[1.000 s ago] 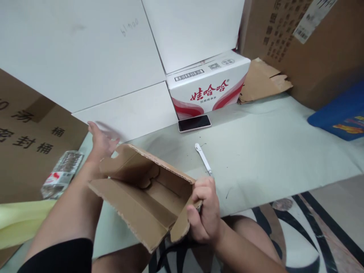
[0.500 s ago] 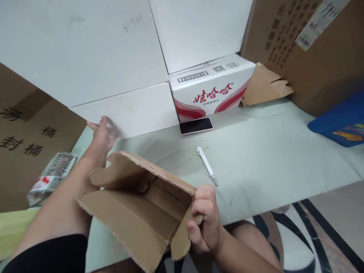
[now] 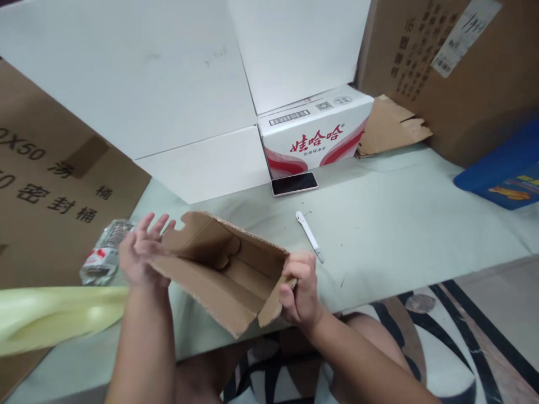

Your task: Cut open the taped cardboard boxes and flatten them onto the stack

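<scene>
A small brown cardboard box point(image 3: 236, 280) is held tilted in front of me, its open side and loose flaps facing up toward me. My right hand point(image 3: 300, 289) is closed round the box's right corner, fingers over the edge and thumb on a flap. At the other end my left hand point(image 3: 145, 252) is up against the left flap, slightly blurred, with its fingers spread. Beyond the box a white utility knife point(image 3: 309, 235) lies on the pale green tablecloth point(image 3: 387, 224). A phone point(image 3: 295, 184) with a dark screen rests farther back.
Large white boxes point(image 3: 189, 84) stand at the back beside a red-and-white carton point(image 3: 315, 140). Flattened cardboard point(image 3: 391, 126) lies right of it. Big brown cartons point(image 3: 54, 168) flank the left, near a clear plastic pack point(image 3: 103, 255) and a yellow item point(image 3: 59, 317). A blue package point(image 3: 501, 174) is at right.
My left hand has come back from the white box to the cardboard box's left end. The cardboard box has shifted slightly up, and the view has turned a little left.
</scene>
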Demonstrator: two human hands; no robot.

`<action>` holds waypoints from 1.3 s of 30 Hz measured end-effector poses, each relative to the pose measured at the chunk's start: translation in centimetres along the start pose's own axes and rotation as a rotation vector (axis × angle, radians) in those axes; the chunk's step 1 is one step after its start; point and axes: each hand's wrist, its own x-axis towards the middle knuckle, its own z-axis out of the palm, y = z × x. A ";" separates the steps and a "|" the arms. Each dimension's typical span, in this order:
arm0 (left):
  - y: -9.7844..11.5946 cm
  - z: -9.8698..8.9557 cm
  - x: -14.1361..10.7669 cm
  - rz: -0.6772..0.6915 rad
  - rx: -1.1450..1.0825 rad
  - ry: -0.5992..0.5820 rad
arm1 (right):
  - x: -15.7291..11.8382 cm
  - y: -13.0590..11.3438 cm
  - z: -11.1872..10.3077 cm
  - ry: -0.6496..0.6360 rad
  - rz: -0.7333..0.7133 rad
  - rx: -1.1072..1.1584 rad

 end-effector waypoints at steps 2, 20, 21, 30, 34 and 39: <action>2.0 0.3 -3.4 -0.001 -0.116 -0.043 | -0.2 0.1 0.7 0.021 -0.020 -0.005; -1.6 0.2 -6.2 0.160 -0.144 -0.062 | -0.5 2.4 3.3 0.031 0.232 -0.036; -2.0 0.3 -6.3 0.177 -0.131 -0.064 | -0.5 2.4 3.1 0.017 0.240 -0.060; -3.7 0.5 -6.3 0.311 0.099 -0.071 | -0.7 3.0 1.9 -0.152 0.258 0.115; -3.6 -0.1 -6.0 0.449 0.324 -0.257 | -0.8 2.6 1.5 -0.213 0.234 0.184; -4.0 -2.2 -5.1 0.579 0.512 -0.323 | -0.9 3.7 1.1 -0.143 0.525 0.117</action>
